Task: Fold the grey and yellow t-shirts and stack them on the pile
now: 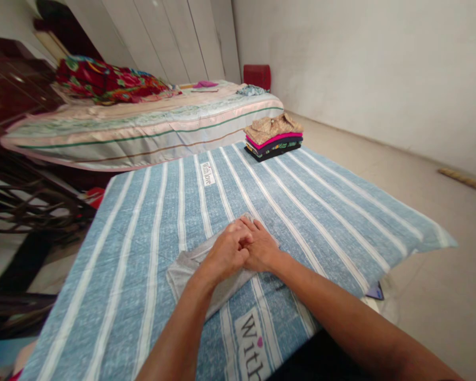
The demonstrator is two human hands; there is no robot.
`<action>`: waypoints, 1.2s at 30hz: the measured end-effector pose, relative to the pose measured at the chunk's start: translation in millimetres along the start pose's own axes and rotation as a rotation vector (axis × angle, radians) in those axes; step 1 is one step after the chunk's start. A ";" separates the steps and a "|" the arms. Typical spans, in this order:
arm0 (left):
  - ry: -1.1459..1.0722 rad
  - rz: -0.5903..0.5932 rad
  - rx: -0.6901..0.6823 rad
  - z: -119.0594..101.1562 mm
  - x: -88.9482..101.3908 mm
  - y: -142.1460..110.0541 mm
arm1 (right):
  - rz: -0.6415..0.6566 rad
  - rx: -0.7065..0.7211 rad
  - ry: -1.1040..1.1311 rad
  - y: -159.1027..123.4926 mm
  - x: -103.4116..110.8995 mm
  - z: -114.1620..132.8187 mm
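"As the grey garment point(184, 267) lies on the striped cloth point(115, 264), what helps?"

"Press evenly with the flat right hand point(262, 248); whether the curled left hand point(226, 251) grips anything, I can't tell."

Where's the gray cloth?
In the head view, the gray cloth lies just below center on the striped cover, beneath the left hand and right hand.

Your left hand point(229, 248) and right hand point(264, 250) are bare, as are both forearms point(333, 307), each broadening from a narrower wrist. By the near edge of the striped cloth point(121, 248), you wear a black garment point(329, 362), its cut unclear.
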State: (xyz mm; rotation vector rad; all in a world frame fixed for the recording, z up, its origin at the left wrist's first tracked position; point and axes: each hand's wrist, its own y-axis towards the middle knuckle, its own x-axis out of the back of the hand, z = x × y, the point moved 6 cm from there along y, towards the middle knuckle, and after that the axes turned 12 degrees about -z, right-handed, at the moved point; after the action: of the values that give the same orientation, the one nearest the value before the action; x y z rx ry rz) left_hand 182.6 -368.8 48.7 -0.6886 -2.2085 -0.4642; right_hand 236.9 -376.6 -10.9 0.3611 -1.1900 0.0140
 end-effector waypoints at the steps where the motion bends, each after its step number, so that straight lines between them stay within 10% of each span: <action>1: 0.005 0.003 0.008 -0.1 -1.0 -1.4 | -0.004 0.012 -0.010 -0.1 0.6 0.6; 36: -0.027 -0.001 0.075 1.1 -1.6 -7.2 | 0.023 0.023 -0.056 -4.6 -0.8 4.9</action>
State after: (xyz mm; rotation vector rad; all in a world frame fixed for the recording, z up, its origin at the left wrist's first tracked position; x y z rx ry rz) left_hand 178.6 -374.4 46.0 -0.6575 -2.2397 -0.3727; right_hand 233.1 -382.2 -11.4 0.3702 -1.2500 0.0375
